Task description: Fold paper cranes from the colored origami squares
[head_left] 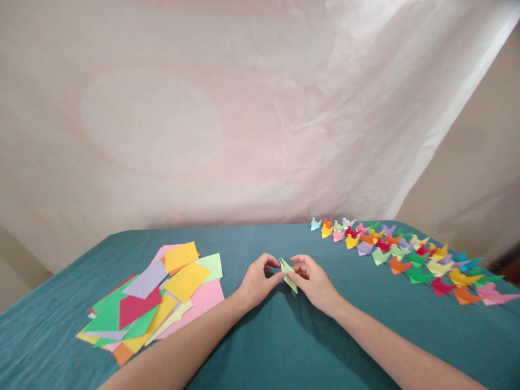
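Between my two hands is a small piece of light green folded paper [289, 276], pointed at its upper and lower ends and held just above the table. My left hand [262, 279] pinches its left side between thumb and fingers. On the other side, my right hand [312, 279] grips the paper with its thumb in front and its fingers curled behind. The fingertips behind the paper are partly hidden.
A loose pile of coloured paper sheets [140, 306] lies to the left on the dark green tablecloth [252, 357]. Rows of small folded paper birds [400, 264] in many colours stand at the right. A pale cloth [244, 119] hangs behind the table.
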A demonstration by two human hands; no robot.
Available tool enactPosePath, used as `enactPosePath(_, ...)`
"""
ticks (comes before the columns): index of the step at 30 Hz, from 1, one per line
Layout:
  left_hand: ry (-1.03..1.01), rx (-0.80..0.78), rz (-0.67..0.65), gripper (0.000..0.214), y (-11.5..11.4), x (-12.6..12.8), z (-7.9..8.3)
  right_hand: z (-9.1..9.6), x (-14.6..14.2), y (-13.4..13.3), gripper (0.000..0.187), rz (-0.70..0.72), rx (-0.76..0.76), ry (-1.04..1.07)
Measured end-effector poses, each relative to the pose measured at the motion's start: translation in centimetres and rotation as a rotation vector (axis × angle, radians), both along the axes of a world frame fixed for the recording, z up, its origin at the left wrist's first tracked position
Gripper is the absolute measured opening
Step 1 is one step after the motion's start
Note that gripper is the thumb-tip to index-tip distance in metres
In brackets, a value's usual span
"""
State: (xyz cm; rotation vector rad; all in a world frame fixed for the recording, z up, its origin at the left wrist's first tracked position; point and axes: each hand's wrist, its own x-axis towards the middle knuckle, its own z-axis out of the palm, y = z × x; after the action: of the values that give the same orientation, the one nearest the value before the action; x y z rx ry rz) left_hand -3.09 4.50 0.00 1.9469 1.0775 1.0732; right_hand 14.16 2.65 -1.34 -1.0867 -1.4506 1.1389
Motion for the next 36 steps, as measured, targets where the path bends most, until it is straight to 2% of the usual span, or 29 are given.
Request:
enactPosePath(2, -0.150, -0.119, -0.017, 0.025, 0.1, 0.2, -0.3, 0.1, -0.2, -0.2, 0.036, 0.022, -0.013, 0.053)
enactPosePath(5, -0.314, -0.280, -0.111, 0.038, 0.1, 0.5, -0.4, 0.3, -0.5, -0.5, 0.034, 0.056, -0.026, 0.102)
enactPosePath(8, -0.384, -0.361, -0.201, 0.038, -0.2, 0.6, -0.1, 0.5, -0.6, -0.7, 0.029, 0.083, -0.031, 0.130)
enactPosePath(12, -0.397, -0.371, -0.234, 0.030, -0.6, 0.5, 0.5, 0.9, -0.5, -1.0, 0.028, 0.098, -0.054, 0.129)
enactPosePath(19, -0.393, -0.408, -0.096, 0.034, -1.0, 0.6, 1.4, 1.4, -0.3, -1.0, 0.031, 0.128, -0.090, 0.130)
enactPosePath(29, -0.414, -0.456, -0.047, 0.039, -1.4, 0.9, 1.6, 2.3, -0.3, -1.4, 0.037, 0.167, -0.126, 0.088)
enactPosePath(36, -0.478, -0.478, -0.100, 0.038, -1.4, 1.0, 1.5, 1.7, 0.4, -0.9, 0.031, 0.220, -0.202, 0.210)
